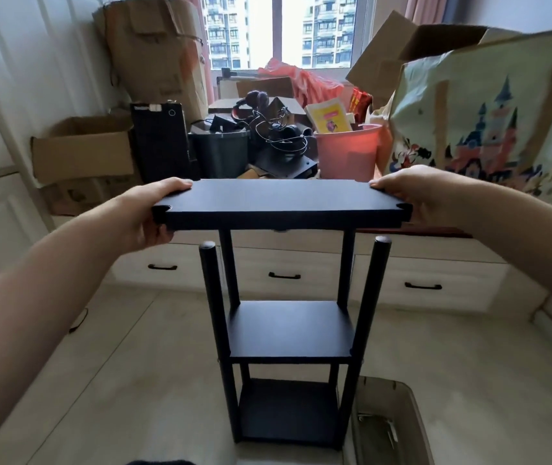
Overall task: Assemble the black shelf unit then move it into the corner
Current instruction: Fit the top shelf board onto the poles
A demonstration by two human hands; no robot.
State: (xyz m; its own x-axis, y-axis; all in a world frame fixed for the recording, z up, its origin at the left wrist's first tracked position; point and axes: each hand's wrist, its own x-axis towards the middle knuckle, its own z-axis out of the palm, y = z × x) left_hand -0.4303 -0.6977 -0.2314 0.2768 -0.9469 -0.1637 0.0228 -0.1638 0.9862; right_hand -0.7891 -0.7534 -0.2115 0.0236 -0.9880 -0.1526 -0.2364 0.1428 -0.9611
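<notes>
A black shelf unit [289,333] stands on the floor in front of me, with a middle board, a bottom board and four upright black poles. I hold the top black board [281,203] level above the poles. My left hand [147,216] grips its left end and my right hand [415,193] grips its right end. The two near poles [382,243] end just below the board's front edge, with their round tops bare. The two far poles reach up under the board; whether they sit in it I cannot tell.
A low white drawer cabinet [284,263] runs behind the unit, piled with cardboard boxes [83,152], a pink bucket [348,152], a dark bin, cables and a large printed bag [489,112]. A clear plastic tray [388,424] lies on the floor at the right.
</notes>
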